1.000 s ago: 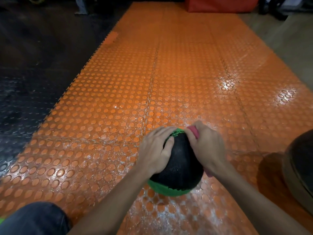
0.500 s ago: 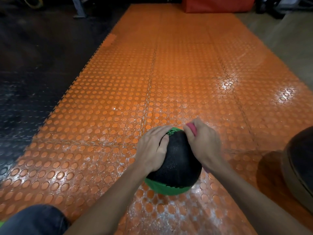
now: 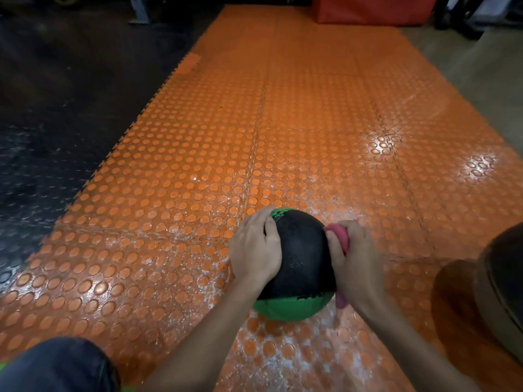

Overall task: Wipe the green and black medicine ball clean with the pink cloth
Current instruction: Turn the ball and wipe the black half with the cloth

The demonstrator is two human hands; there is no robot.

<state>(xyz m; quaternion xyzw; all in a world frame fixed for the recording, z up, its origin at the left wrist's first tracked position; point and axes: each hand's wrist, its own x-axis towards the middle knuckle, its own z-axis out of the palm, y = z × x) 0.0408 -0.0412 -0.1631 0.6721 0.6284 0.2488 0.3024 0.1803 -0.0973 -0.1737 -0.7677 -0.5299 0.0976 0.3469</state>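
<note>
Sitting on the near part of the orange studded mat (image 3: 184,193), the green and black medicine ball (image 3: 300,256) looks dense and heavy, to judge by its thick rubbery shell. Its pebbled black skin should give good friction, though a round thing will roll unless braced. The left hand (image 3: 254,250) cups its upper left side, fingers curved over the top toward the far green patch, steadying it. The right hand (image 3: 358,267) is clamped on the bunched pink cloth (image 3: 338,236) and presses it against the ball's right flank (a tail of cloth shows below the wrist). The best hold, I judge, is one wide palm opposite the wiping side, so the pressure is met. The cloth is soft and should fold to the curve.

The mat nearby shows whitish specks and a shine, so the ball may skid. A large dark rounded object (image 3: 503,292) lies near right, beside the right forearm, and could crowd wide strokes. A knee in dark trousers (image 3: 56,366) sits near left; a red block (image 3: 373,9) stands far off, well apart.
</note>
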